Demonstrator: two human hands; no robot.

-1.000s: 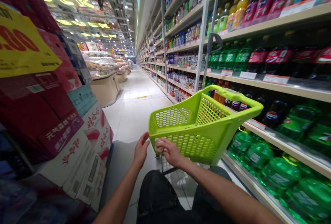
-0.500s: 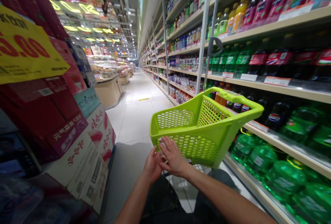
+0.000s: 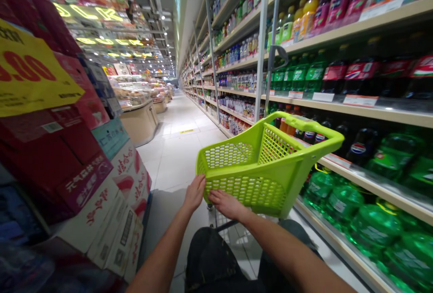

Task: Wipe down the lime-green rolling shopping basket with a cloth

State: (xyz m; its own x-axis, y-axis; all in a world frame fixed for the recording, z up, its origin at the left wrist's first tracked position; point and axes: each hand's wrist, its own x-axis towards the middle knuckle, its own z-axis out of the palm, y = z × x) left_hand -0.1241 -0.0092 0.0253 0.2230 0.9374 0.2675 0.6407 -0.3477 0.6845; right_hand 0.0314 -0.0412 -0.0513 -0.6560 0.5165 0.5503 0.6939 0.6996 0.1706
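Note:
A lime-green plastic shopping cart [image 3: 250, 184] with perforated sides stands in front of me, its handle toward the shelves. My left hand [image 3: 195, 192] is at the cart's near left corner, its fingers closed against the edge. Just to the right, my right hand [image 3: 226, 203] lies along the lower part of the cart's side, its fingers stretched out and slightly apart. The right fingertips seem to touch the plastic. I see nothing loose in either hand. The visible part of the basket holds no goods.
Drink shelves [image 3: 382, 108] run along the right, with large green bottles [image 3: 372, 225] at the bottom. Stacked cartons [image 3: 111, 220] and a yellow price sign [image 3: 34, 72] stand close on the left. A tiled aisle [image 3: 176, 148] leads away past rounded display counters [image 3: 140, 121].
My hands were together at the cart's corner around something whitish. They have come apart: the left moved left, the right slightly down. The whitish thing no longer shows.

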